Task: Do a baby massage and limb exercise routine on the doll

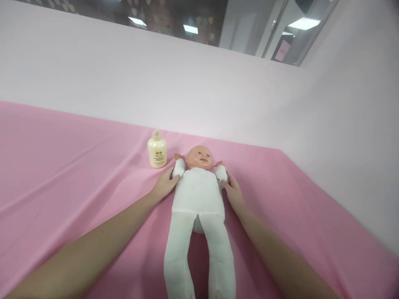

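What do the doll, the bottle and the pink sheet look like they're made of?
Doll: glossy head, likely vinyl or plastic; matte white body looks like soft cloth. Bottle: cream, slight sheen, probably plastic. Pink sheet: thin fabric, judging by its creases.

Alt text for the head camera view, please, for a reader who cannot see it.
A baby doll in white cloth lies face up on a pink sheet, with the person's left hand and right hand resting against its arms on either side. A cream lotion bottle stands upright beside the doll's head.
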### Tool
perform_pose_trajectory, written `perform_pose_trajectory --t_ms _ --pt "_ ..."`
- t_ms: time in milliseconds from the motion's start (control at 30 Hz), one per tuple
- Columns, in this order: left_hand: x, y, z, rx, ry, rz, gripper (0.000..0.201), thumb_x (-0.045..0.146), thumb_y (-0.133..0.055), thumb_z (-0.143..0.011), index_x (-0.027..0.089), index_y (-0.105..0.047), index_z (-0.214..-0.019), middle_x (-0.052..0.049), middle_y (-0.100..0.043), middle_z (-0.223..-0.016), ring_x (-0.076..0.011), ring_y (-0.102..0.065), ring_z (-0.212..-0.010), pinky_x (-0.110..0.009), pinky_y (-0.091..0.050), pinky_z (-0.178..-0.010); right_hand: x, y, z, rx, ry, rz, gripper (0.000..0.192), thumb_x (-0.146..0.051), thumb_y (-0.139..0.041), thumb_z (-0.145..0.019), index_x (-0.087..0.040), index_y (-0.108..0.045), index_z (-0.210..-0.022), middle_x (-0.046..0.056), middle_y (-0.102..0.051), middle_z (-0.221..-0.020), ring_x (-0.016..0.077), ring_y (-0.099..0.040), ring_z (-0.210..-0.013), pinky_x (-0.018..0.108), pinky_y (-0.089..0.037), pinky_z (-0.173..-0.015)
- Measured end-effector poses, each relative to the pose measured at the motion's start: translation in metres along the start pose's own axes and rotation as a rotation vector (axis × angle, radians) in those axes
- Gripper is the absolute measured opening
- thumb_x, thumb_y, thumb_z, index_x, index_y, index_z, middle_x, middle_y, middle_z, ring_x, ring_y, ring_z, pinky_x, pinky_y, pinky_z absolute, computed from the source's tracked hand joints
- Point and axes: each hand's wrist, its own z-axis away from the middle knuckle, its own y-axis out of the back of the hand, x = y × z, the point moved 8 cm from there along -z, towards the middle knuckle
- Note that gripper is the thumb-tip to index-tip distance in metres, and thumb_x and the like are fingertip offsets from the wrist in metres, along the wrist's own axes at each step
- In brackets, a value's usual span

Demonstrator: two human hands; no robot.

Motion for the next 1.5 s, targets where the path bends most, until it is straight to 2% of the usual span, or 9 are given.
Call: perform_pose_trajectory --t_ms 167,400,1133,1500 --pt "0.0 -0.001 -0.001 0.006 0.002 0.122 0.057 0.043 -0.065 -0.09 0.02 -0.063 -0.142 -0.012 -0.071 -0.136 -0.0345 -0.068 -0.121 -0.05 -0.052 -0.107 0.005 0.0 0.0 -0.003 -0.017 -0.113 0.07 -0.039 -0.069 -0.087 -0.031 -0.053 -0.154 0.006 -0.062 -0.154 0.0299 -0.058 -0.14 0.052 -0.044 -0.121" --pt "0.009 0.002 0.002 0.023 -0.004 0.203 0.058 0.037 -0.067 -0.088 0.019 -0.063 -0.142 -0.011 -0.07 -0.14 -0.0328 -0.066 -0.123 -0.049 -0.051 -0.11 0.001 -0.002 0.002 0.001 -0.027 -0.222 0.071 -0.038 -0.072 -0.084 -0.031 -0.054 -0.152 0.007 -0.065 -0.151 0.0312 -0.061 -0.137 0.053 -0.046 -0.119" --pt "0.008 0.001 0.001 0.015 0.004 0.292 0.063 0.032 -0.069 -0.084 0.02 -0.062 -0.145 -0.013 -0.068 -0.143 -0.033 -0.065 -0.128 -0.05 -0.049 -0.112 -0.005 -0.006 0.002 -0.012 -0.035 -0.334 0.069 -0.032 -0.075 -0.074 -0.029 -0.064 -0.142 0.007 -0.07 -0.144 0.0334 -0.062 -0.134 0.054 -0.043 -0.12" --pt "0.004 -0.001 -0.001 0.015 0.002 0.354 0.064 0.03 -0.071 -0.083 0.019 -0.061 -0.145 -0.013 -0.066 -0.146 -0.0334 -0.063 -0.131 -0.049 -0.046 -0.115 -0.005 -0.007 0.003 -0.019 -0.07 -0.39 0.064 -0.03 -0.078 -0.072 -0.032 -0.069 -0.135 0.002 -0.073 -0.138 0.0327 -0.062 -0.13 0.053 -0.042 -0.12"
